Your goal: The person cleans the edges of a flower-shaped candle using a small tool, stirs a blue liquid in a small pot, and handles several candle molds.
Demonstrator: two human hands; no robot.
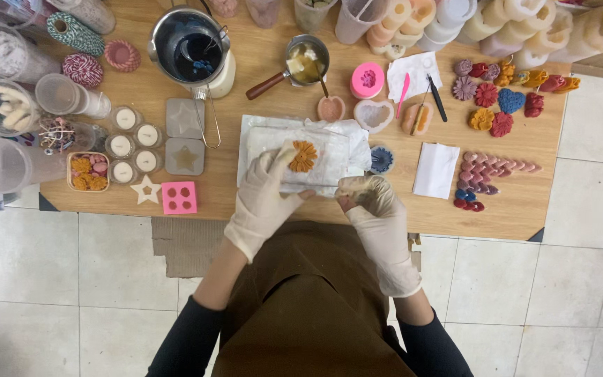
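Both hands wear pale latex gloves. My left hand [263, 202] holds a clear soft mould [294, 159] with an orange flower-shaped wax piece [304, 156] in it, above a white sheet of wrapping [343, 136] on the wooden table [246, 202]. My right hand [371, 199] is curled at the mould's lower right edge, fingers closed on it. A small blue flower piece [381, 160] lies just right of the sheet.
A metal pot of dark liquid [188, 49], a small saucepan of wax [306, 61], pink moulds [179, 197], tea lights [134, 143], twine spools [78, 42], plastic cups and many coloured wax flowers [497, 105] crowd the table. A white napkin [435, 169] lies at right.
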